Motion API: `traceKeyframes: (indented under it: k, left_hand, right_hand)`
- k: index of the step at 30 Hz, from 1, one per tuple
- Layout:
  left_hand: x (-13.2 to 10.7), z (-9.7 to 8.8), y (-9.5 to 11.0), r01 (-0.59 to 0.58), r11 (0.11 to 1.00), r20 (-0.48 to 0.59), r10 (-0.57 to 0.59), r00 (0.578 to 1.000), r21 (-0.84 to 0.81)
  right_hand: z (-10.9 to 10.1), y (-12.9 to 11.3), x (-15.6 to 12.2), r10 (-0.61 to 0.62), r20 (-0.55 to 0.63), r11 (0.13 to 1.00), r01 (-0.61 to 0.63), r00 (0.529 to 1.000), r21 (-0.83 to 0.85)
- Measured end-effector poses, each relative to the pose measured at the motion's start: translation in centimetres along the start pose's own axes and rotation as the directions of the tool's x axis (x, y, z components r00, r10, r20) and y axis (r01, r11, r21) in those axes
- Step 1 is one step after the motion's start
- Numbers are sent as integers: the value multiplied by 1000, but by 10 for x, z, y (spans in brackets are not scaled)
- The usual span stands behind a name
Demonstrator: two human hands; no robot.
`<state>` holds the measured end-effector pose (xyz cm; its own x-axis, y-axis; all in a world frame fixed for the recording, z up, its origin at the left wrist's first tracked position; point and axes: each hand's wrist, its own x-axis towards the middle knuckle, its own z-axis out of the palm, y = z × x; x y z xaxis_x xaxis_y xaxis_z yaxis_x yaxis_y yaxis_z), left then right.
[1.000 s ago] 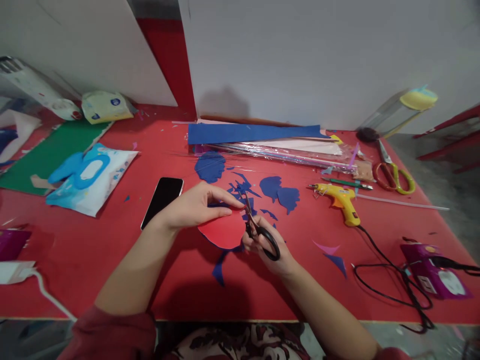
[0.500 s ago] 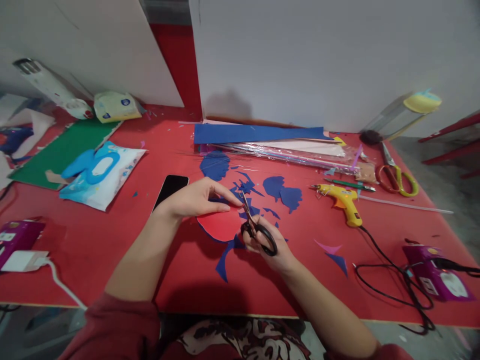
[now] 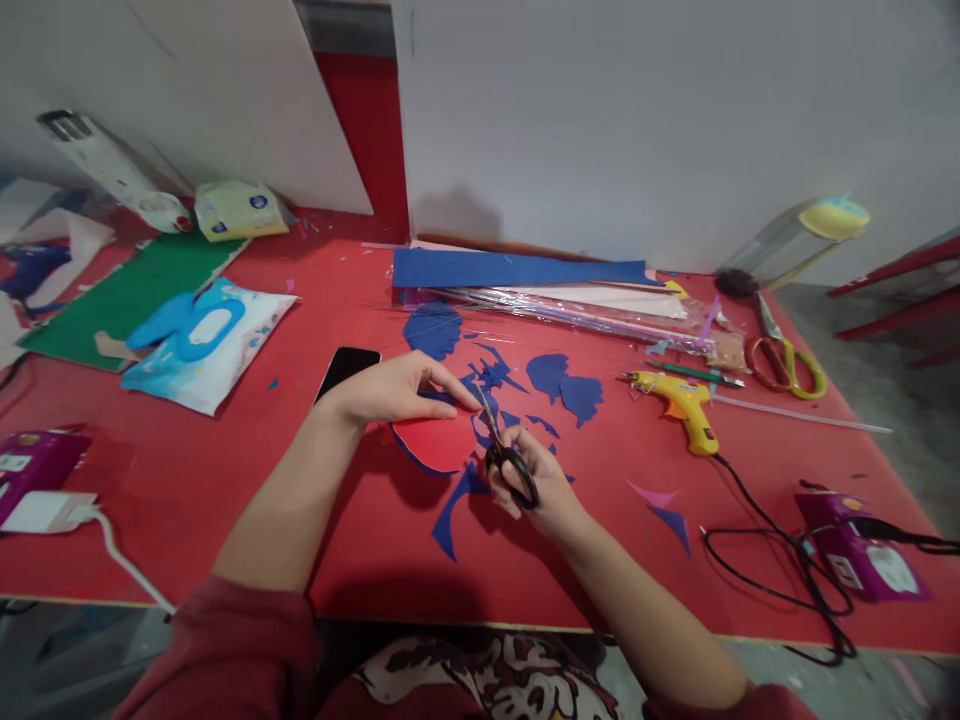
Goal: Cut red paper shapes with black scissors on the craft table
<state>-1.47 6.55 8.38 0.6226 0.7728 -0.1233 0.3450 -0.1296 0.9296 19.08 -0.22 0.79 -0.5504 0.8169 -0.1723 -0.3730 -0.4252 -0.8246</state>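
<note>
My left hand [image 3: 394, 388] pinches the upper edge of a rounded red piece [image 3: 431, 445] that has a blue layer showing along its rim. The material looks like paper or foam sheet. My right hand [image 3: 551, 492] grips small black-handled scissors [image 3: 489, 417], fingers in the loops. Their blades point up beside the left fingertips, at the piece's right edge; whether they touch it I cannot tell. Around the hands lie blue offcuts [image 3: 452, 510] and scalloped blue cutouts [image 3: 580, 398], with another blue cutout [image 3: 433, 330] above the left hand.
A phone [image 3: 349, 368] lies behind my left wrist, near a wipes pack [image 3: 217, 335]. To the right are a yellow glue gun [image 3: 686, 405] with a trailing black cord, larger scissors [image 3: 795, 370] and a purple box [image 3: 862, 555]. Blue strips [image 3: 517, 268] lie along the back.
The scissors have shifted slightly left and turned a little more upright in my right hand. The red piece's lower edge has moved slightly up. My left hand keeps its pinch.
</note>
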Motion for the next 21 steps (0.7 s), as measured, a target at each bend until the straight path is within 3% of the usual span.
traceKeyframes:
  k: [5, 10, 13, 16, 21]
  left_hand:
    - [1, 5, 2, 8, 999, -34, -6, 999, 43]
    - [3, 10, 4, 10, 999, -44, -7, 999, 51]
    - [6, 15, 8, 43, 997, -154, -33, 988, 61]
    - [11, 25, 8, 96, 992, -311, -66, 948, 80]
    - [19, 46, 1, 9, 972, -321, 69, 945, 236]
  right_hand:
    - [1, -3, 1, -98, -54, 995, 97, 994, -31]
    - [1, -11, 3, -18, -49, 979, 27, 999, 204]
    - [-1, -12, 6, 3, -135, 959, 36, 991, 281]
    - [-3, -9, 9, -107, -257, 972, 155, 961, 177]
    - [-5, -4, 10, -293, -431, 951, 308, 853, -35]
